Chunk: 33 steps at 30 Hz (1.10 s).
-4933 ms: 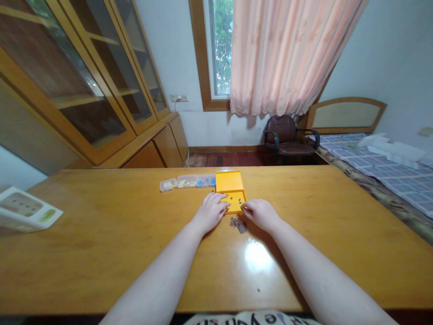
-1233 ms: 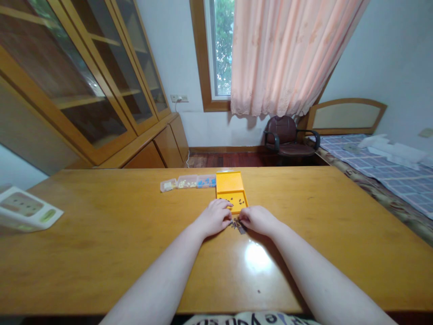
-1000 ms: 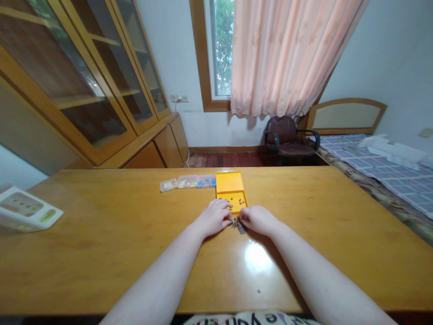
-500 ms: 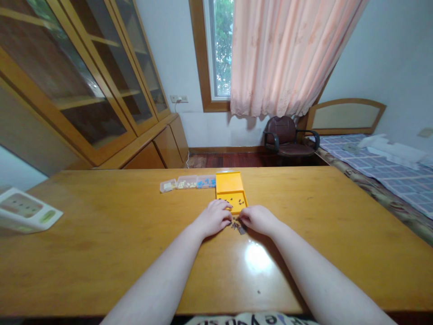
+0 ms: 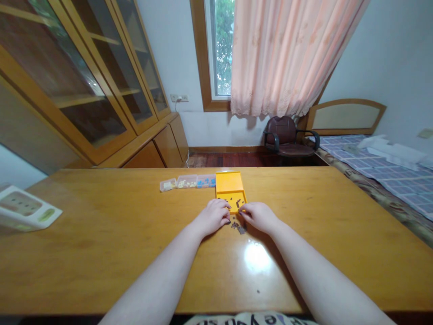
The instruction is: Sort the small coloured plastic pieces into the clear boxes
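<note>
An open orange box [image 5: 231, 189] lies on the wooden table [image 5: 101, 234] with several small dark pieces in its near half. A little heap of the same dark pieces [image 5: 237, 226] sits on the table just in front of it. My left hand [image 5: 212, 217] rests beside the box's near left corner, fingers curled, over the heap's left edge. My right hand [image 5: 259, 216] is at the box's near edge, fingertips pinched on a small dark piece over the box.
Three small clear boxes [image 5: 187, 182] with white, yellow and blue bits stand left of the orange box. A white carton [image 5: 23, 213] lies at the table's far left. Beyond the table are a brown chair [image 5: 287, 135], a bed [image 5: 389, 171] and glass-door cabinets [image 5: 84, 81].
My right hand has moved from the heap on the table up to the orange box's near edge, pinching a piece. My left hand has barely shifted.
</note>
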Tool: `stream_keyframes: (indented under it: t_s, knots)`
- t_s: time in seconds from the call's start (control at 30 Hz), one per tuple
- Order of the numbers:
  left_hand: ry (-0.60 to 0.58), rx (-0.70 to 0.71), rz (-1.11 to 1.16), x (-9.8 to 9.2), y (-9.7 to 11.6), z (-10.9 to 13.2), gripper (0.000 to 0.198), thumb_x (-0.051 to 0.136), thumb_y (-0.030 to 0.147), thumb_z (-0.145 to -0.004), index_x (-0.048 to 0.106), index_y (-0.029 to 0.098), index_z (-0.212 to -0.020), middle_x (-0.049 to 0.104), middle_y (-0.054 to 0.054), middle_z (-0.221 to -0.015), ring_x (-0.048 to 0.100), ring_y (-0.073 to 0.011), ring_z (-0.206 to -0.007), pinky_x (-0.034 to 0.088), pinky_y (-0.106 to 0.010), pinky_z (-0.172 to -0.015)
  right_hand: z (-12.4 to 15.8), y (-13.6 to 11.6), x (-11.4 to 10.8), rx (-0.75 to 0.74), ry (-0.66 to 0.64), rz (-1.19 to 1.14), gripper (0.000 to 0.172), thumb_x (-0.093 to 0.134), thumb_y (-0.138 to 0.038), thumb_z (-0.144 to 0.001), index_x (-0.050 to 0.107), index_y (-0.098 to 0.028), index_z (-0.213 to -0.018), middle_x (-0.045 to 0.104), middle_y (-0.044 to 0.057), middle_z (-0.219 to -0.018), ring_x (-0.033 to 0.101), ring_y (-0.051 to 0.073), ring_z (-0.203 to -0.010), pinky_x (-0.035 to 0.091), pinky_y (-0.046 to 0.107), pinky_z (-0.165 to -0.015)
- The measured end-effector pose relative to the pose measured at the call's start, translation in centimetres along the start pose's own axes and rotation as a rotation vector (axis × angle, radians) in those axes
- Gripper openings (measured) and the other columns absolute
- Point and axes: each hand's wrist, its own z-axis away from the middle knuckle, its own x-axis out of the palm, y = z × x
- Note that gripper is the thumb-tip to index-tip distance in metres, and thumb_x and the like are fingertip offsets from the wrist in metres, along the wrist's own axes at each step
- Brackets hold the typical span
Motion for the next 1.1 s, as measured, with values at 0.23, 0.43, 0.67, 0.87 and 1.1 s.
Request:
stream_keyframes:
  t_s: [0.23,0.43,0.67,0.87,1.1]
  knots:
    - [0.126,-0.024,0.03,0.1,-0.6,0.1,0.003,0.065,0.024,-0.076,0.065,0.022,-0.078,0.062,-0.003,-0.105,0.052,-0.0191,-0.103,0.038,-0.037,-0.095,0.0,-1.4,0.1,-0.08,-0.176,0.028,0.029,0.046,-0.032,-0.088,0.066,-0.028,-0.107,0.072,0.003,-0.092,0.065,0.016,-0.081,0.043,0.023,-0.073]
    - [0.286,-0.248,-0.025,-0.2,-1.3,0.0,0.01,0.061,0.022,-0.078,0.066,0.022,-0.088,0.062,-0.005,-0.107,0.053,-0.0221,-0.103,0.039,-0.041,-0.093,-0.2,-1.3,-0.2,-0.087,-0.177,0.065,0.027,0.046,-0.027,-0.088,0.071,-0.024,-0.097,0.073,0.003,-0.087,0.065,0.016,-0.081,0.043,0.021,-0.072]
    - [0.128,-0.013,-0.011,-0.1,-0.1,0.1,0.012,0.059,0.025,-0.082,0.066,0.024,-0.092,0.062,-0.002,-0.106,0.051,-0.0193,-0.103,0.037,-0.037,-0.095,-0.4,-1.3,0.2,-0.069,-0.149,0.137,0.026,0.047,-0.028,-0.087,0.072,-0.021,-0.09,0.073,0.005,-0.086,0.065,0.016,-0.077,0.042,0.021,-0.069]
    - [-0.013,0.084,0.015,0.1,1.0,-0.1,0.015,0.06,0.029,-0.082,0.067,0.029,-0.096,0.062,-0.002,-0.106,0.05,-0.0189,-0.102,0.035,-0.036,-0.093,-0.2,-0.8,0.2,-0.067,-0.12,0.151,0.028,0.046,-0.035,-0.089,0.07,-0.022,-0.09,0.072,0.006,-0.084,0.065,0.017,-0.073,0.04,0.022,-0.066]
    - [-0.027,0.033,0.029,0.3,1.1,-0.2,0.01,0.061,0.028,-0.081,0.068,0.028,-0.088,0.06,-0.002,-0.11,0.049,-0.02,-0.105,0.035,-0.037,-0.095,-0.1,0.7,0.0,0.015,0.106,0.117,0.025,0.046,-0.031,-0.089,0.068,-0.021,-0.091,0.071,0.006,-0.086,0.064,0.017,-0.079,0.042,0.024,-0.072]
